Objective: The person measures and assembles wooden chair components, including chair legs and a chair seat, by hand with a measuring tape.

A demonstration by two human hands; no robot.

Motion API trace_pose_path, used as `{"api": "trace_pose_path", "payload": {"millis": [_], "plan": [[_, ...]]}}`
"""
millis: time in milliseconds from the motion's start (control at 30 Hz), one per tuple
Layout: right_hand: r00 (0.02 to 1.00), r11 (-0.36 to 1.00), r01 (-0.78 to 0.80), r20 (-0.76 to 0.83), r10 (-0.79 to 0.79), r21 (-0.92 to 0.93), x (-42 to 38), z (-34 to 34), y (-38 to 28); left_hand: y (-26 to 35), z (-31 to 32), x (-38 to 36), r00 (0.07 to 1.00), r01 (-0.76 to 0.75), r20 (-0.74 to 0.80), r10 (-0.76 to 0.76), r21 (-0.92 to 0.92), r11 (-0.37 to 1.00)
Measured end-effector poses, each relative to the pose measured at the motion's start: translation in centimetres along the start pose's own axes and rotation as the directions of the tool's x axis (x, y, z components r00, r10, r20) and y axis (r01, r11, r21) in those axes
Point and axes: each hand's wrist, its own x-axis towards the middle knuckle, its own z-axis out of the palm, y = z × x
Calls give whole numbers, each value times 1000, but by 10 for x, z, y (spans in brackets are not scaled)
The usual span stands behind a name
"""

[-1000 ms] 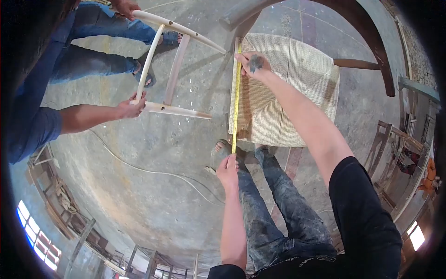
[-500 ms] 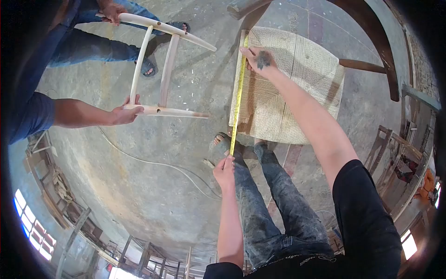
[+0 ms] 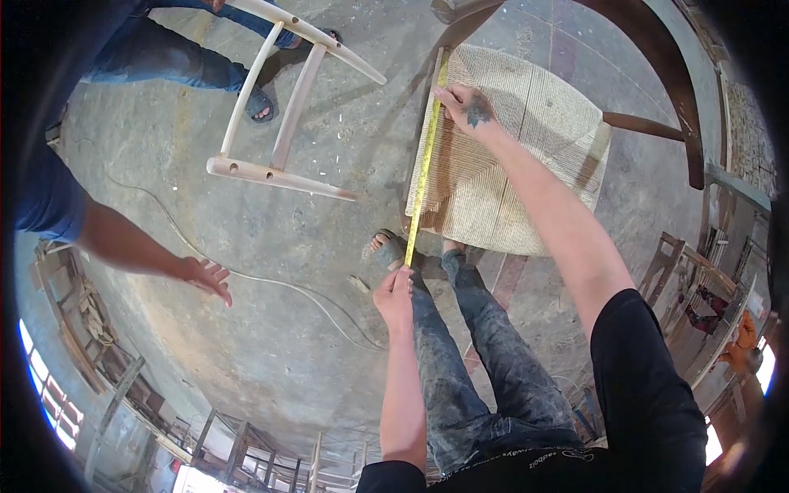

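Note:
A yellow tape measure [image 3: 426, 164] is stretched along the front edge of a chair's woven seat [image 3: 518, 156]. My left hand [image 3: 394, 297] pinches its lower end, just past the seat's near corner. Near the far corner, my right hand [image 3: 464, 108] presses the tape against the seat edge with closed fingers. The chair has a dark curved wooden frame [image 3: 657, 49]. Across from me, another person holds a pale wooden frame [image 3: 283, 177] at its top; that person's other hand [image 3: 207, 278] is off it, with fingers spread.
A thin cable [image 3: 246, 277] snakes over the concrete floor [image 3: 246, 345]. The other person's sandalled foot [image 3: 260, 105] is at the upper left. Wooden pieces [image 3: 99, 316] lean at the lower left, and wooden furniture parts [image 3: 699, 267] stand at the right.
The other person's lower hand has let go of the pale frame and moved down and left. That frame has shifted slightly up. My hands still hold the tape along the seat.

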Motion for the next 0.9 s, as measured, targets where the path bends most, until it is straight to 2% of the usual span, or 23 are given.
{"api": "trace_pose_path", "payload": {"millis": [233,900], "plan": [[1000,996,-4,-5,5,91,-5,-1,-2,-2,-4,6,999,-30,-14,30,34,999],[994,988,-103,-9,105,118,-6,-4,-6,-2,2,4,999,-28,-28,31,103,994]]}}
